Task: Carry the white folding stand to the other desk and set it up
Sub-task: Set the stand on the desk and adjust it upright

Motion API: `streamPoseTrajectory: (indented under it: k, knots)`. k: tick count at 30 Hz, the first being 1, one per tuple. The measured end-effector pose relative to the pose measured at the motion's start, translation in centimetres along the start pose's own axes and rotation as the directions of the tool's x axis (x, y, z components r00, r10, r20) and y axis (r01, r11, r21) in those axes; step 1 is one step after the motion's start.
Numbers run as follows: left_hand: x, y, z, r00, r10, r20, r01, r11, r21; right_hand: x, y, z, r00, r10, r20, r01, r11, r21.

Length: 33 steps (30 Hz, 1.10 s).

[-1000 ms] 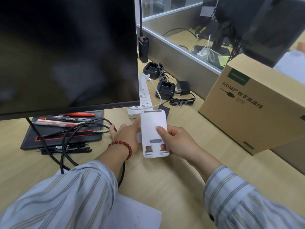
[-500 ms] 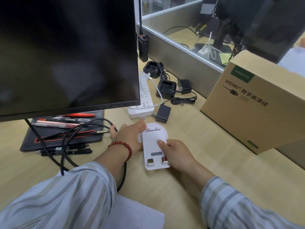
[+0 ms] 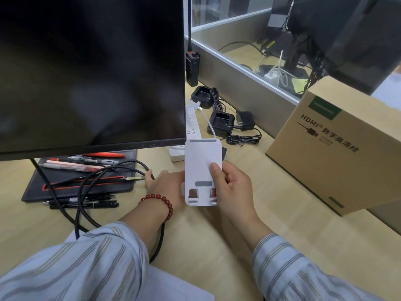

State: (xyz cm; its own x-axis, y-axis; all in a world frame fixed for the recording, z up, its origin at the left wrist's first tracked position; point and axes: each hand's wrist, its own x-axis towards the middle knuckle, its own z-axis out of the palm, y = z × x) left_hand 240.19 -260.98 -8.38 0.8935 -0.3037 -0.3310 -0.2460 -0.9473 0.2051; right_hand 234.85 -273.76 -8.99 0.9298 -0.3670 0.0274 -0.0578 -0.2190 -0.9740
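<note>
The white folding stand [image 3: 200,168] is raised over the wooden desk [image 3: 217,246], its flat plate facing me with two small hooks at the lower end. My right hand [image 3: 233,187] grips its right edge, thumb pressed on the plate's front. My left hand [image 3: 167,185], with a red bead bracelet on the wrist, holds the stand's left side from behind; its fingers are partly hidden by the plate.
A large black monitor [image 3: 91,70] stands at the left over a dark pad [image 3: 80,177] with pens and black cables. A white power strip [image 3: 191,131], charger docks [image 3: 221,124] and a walkie-talkie [image 3: 192,66] lie behind. A cardboard HDMI box [image 3: 338,146] sits right.
Half a second ago the stand's plate lay low and flat near the desk; now both hands have tilted it up again so its full face shows.
</note>
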Motion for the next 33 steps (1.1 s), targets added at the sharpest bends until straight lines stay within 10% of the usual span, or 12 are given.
streamPoseTrajectory:
  k: [14,20,33]
  knots:
    - [0.2,-0.1,0.0,0.999,-0.006,0.041,0.003,0.999,0.052,-0.6,-1.2,-2.7,0.777,0.278,0.564,-0.365,0.930,0.045]
    - [0.3,0.0,0.1,0.999,-0.031,0.024,0.029,0.998,0.048,-1.7,-1.8,-1.8,0.764,0.380,0.521,-0.534,0.826,0.180]
    - [0.5,-0.3,0.0,0.999,0.017,0.044,-0.014,0.998,-0.064,-0.1,-1.2,-2.9,0.812,0.297,0.502,-0.404,0.907,0.117]
